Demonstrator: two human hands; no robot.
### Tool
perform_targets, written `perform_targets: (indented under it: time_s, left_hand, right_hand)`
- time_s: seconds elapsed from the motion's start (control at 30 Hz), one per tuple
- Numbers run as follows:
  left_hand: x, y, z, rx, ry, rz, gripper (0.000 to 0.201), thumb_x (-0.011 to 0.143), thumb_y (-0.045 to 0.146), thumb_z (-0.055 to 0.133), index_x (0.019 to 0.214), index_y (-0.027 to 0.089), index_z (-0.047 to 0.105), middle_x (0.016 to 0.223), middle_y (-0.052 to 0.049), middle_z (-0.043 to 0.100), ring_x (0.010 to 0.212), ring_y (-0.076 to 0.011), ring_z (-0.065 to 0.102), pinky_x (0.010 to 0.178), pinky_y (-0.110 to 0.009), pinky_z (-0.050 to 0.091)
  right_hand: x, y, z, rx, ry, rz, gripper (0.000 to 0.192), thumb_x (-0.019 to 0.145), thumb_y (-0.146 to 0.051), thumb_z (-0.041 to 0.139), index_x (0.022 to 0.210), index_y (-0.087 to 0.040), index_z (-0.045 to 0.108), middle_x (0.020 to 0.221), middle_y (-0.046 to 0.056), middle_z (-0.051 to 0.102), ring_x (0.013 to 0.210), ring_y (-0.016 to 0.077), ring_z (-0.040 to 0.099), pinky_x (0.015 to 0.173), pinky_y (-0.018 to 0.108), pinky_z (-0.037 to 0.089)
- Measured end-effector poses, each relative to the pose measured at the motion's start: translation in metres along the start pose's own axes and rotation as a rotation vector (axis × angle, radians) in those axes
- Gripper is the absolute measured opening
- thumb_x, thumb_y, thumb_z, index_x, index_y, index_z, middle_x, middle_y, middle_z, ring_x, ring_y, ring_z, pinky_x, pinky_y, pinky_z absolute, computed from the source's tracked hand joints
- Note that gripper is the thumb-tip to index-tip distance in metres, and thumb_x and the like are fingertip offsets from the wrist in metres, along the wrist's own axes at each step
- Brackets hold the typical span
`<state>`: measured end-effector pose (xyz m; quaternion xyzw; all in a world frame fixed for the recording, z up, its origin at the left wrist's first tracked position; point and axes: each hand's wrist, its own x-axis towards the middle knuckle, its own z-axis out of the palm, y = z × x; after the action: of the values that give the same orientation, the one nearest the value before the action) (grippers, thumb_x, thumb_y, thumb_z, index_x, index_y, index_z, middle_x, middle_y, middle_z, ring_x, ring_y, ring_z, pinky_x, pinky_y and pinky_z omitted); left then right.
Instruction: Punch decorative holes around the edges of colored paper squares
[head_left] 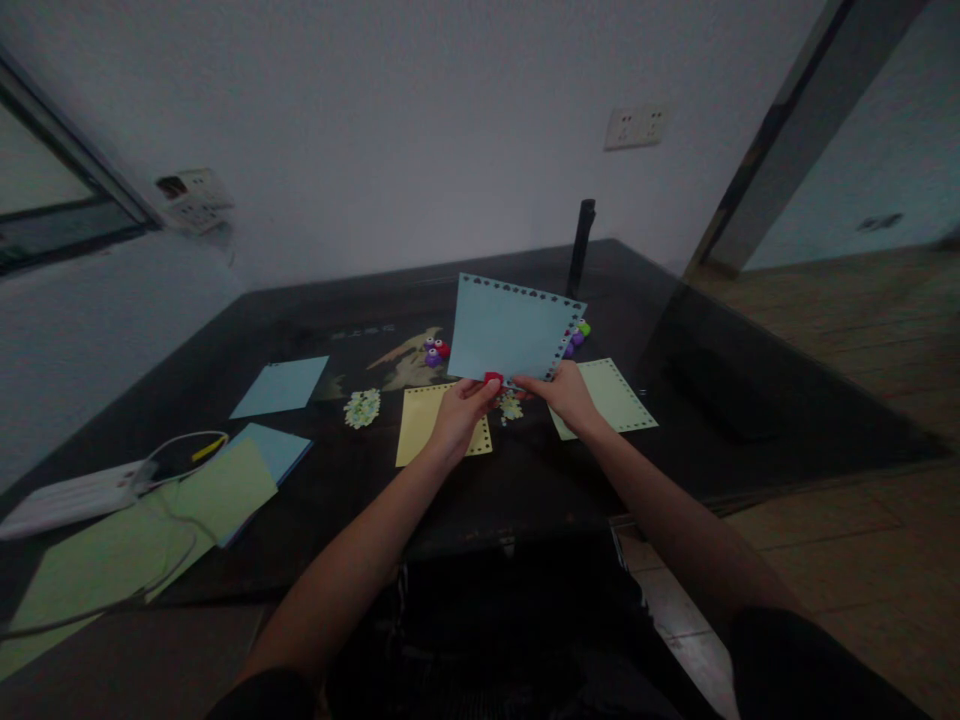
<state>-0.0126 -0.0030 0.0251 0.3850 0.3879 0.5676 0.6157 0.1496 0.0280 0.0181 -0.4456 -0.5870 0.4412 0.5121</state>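
Blue sheet (510, 328), holes along top and right edges, held up over the dark bench (345, 500). Left hand (459, 412) pinches a small red punch (493, 378) at its lower edge; right hand (570, 398) pinches the lower right part. Yellow sheet (414, 428) lies beneath, pale green sheet (616, 396) to the right.

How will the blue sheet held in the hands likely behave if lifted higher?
The blue sheet is probably fairly stiff: held near its lower edge, it shows little droop. It looks thin, so likely light for its size. The holes along its top and right edges may make those tear more easily.
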Motion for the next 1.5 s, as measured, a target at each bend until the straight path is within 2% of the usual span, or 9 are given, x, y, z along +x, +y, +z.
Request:
perform_targets:
  time_s: [0.53,1.17,1.5]
  left_hand:
    - [0.001,-0.002,-0.003,0.086,-0.003,0.049,0.031,0.063,0.034,0.076,0.086,0.015,0.068,0.098,-0.01,0.07,0.091,-0.0199,0.063,0.08,-0.031,0.045]
    - [0.001,-0.001,-0.001,0.162,0.043,0.118,0.029,0.062,0.035,0.077,0.08,0.013,0.07,0.085,-0.01,0.071,0.082,-0.0198,0.064,0.082,-0.034,0.043]
    - [0.002,-0.004,-0.002,0.112,0.042,0.144,0.029,0.06,0.034,0.078,0.08,0.014,0.071,0.085,-0.008,0.072,0.081,-0.0187,0.065,0.084,-0.034,0.044]
  right_hand:
    - [-0.003,-0.011,0.001,-0.022,-0.019,-0.002,0.021,0.064,-0.033,0.07,0.065,-0.014,0.064,0.056,0.006,0.066,0.05,0.0157,0.06,0.053,0.029,0.049]
    - [-0.005,-0.014,0.0,-0.046,-0.019,0.002,0.023,0.064,-0.035,0.071,0.066,-0.013,0.065,0.057,0.006,0.066,0.05,0.0161,0.06,0.055,0.03,0.05]
    - [-0.007,-0.015,0.001,-0.044,-0.013,0.005,0.022,0.064,-0.035,0.071,0.066,-0.014,0.064,0.058,0.006,0.067,0.052,0.0162,0.061,0.056,0.031,0.051]
